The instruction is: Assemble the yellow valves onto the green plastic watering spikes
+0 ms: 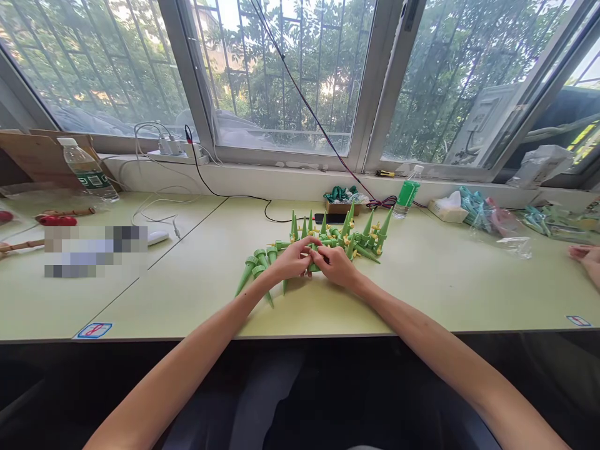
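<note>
My left hand (295,257) and my right hand (336,265) meet over the table, fingers closed together around a green plastic watering spike (314,267), mostly hidden by them. Just beyond lies a heap of similar green spikes (368,234) with small yellow valves, several of them pointing upward. To the left of my left wrist, several green spikes with ribbed caps (246,272) rest on the tabletop, tips toward me.
Behind the heap are a dark phone (330,219) and a small box of green packets (344,200). A green-labelled bottle (407,192) stands to the right, near bagged items (497,219). Another person's hand (585,259) shows at the far right. Cables (244,196) cross the back.
</note>
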A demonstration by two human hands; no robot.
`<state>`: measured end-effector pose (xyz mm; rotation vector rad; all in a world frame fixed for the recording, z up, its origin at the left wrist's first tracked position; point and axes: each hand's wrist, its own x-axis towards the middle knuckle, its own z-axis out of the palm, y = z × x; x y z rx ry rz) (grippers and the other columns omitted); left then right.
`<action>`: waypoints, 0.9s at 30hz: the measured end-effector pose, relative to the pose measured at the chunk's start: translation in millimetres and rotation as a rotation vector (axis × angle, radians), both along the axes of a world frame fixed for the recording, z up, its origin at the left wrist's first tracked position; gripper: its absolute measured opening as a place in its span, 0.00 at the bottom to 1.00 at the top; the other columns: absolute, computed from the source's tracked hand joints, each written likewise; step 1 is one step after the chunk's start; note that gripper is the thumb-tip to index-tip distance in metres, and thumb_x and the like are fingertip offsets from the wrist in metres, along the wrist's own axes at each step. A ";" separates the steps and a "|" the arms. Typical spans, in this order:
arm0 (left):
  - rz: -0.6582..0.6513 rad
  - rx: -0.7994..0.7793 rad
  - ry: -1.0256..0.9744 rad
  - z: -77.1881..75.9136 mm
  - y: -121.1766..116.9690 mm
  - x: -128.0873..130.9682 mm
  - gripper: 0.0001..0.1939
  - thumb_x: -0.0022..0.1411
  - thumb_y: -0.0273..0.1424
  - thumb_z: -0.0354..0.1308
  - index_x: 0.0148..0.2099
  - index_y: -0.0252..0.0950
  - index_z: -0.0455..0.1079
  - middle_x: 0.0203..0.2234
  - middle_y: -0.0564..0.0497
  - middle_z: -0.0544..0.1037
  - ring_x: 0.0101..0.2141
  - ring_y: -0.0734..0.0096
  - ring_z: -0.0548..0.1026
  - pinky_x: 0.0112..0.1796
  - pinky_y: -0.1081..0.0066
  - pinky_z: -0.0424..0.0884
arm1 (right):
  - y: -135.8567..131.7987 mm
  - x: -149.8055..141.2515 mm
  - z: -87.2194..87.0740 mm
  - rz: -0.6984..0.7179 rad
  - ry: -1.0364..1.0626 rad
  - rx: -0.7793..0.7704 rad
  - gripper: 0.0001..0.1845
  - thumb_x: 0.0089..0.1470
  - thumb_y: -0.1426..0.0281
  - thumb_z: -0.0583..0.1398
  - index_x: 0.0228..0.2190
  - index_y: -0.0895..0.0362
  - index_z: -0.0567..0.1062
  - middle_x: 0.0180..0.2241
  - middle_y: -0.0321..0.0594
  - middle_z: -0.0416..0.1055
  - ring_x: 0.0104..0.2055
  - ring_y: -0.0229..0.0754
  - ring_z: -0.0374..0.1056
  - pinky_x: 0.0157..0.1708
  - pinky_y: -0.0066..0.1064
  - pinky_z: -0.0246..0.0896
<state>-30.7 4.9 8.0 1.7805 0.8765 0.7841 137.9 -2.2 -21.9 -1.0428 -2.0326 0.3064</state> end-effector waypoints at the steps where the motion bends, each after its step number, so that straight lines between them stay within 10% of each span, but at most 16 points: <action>1: 0.001 0.001 0.000 -0.4 0.3 0.0 0.22 0.57 0.26 0.52 0.55 0.36 0.65 0.30 0.52 0.76 0.20 0.76 0.75 0.17 0.80 0.66 | 0.0 0.0 0.0 -0.001 -0.001 -0.002 0.23 0.65 0.61 0.51 0.19 0.54 0.55 0.16 0.31 0.54 0.20 0.33 0.48 0.23 0.30 0.43; 27: -0.005 0.006 0.017 -1.2 0.1 -0.7 0.21 0.57 0.26 0.52 0.54 0.37 0.65 0.30 0.53 0.75 0.20 0.77 0.75 0.17 0.80 0.66 | 0.1 0.7 -0.9 0.004 -0.012 0.000 0.23 0.65 0.61 0.51 0.20 0.55 0.57 0.16 0.31 0.54 0.20 0.33 0.48 0.24 0.30 0.43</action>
